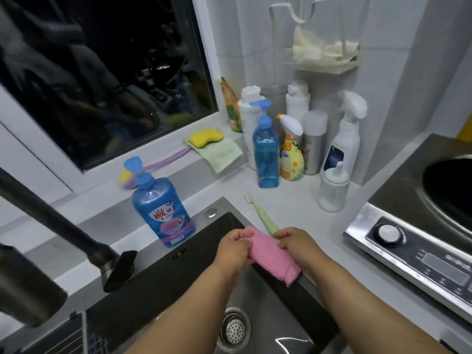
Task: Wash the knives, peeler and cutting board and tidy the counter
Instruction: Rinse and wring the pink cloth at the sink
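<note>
Now both hands (263, 247) on pink cloth (272, 256).

Cloth (270, 254) on sink rim (278, 272)

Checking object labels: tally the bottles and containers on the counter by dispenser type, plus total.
Pump bottles: 2, the blue pump bottle and a white pump bottle
Trigger sprays: 2, yellow spray, white spray
Flip-cap: 1, dish soap bottle
Other or unclear tops: 4
Total: 9

A blue dish soap bottle (163, 213) stands by the sink (178, 272); spray bottles (291, 149) crowd the corner beside an induction cooker (408, 254).
</note>
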Demonstrator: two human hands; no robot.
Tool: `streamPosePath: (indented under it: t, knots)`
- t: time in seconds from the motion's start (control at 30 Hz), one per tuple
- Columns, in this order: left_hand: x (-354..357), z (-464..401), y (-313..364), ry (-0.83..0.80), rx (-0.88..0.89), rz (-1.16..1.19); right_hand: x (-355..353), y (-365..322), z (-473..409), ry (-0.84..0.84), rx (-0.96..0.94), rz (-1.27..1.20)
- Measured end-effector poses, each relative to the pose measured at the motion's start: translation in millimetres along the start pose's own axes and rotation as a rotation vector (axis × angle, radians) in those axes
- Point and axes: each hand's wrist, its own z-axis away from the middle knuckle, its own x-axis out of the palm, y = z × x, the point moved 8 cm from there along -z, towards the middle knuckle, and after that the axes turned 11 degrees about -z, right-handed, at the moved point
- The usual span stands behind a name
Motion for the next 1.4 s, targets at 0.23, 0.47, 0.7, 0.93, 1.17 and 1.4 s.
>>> streamPosePath:
  t: [0.23,0.47,0.7,0.93,1.17,1.4]
  knots:
    - [-2.2,-23.7,5.2,0.017,-0.013,-0.006,1.8,-11.9,-29.8,-0.002,-0.014,0.002]
    - [13.7,-35.5,23.9,-0.037,0.032,-0.066,-26.8,-6.4,-19.8,0.064,-0.041,-0.085]
    - [61.3,-37.1,30.2,-0.208,0.116,-0.202,-76.7,8.2,7.9,0.264,-0.113,0.082]
    - [73.7,-27.0,43.3,0.008,0.507,-0.99,-64.4,-7.7,12.2,0.259,-0.322,0.55]
    - [97.4,-4.4,23.3,-0.126,0.616,-1.374,-34.2,-8.6,18.1,0.088,-0.362,0.678]
    - [102.3,-5.0,10.2,-0.215,0.476,-1.54,-27.9,0.1,12.6,0.036,-0.254,0.882]
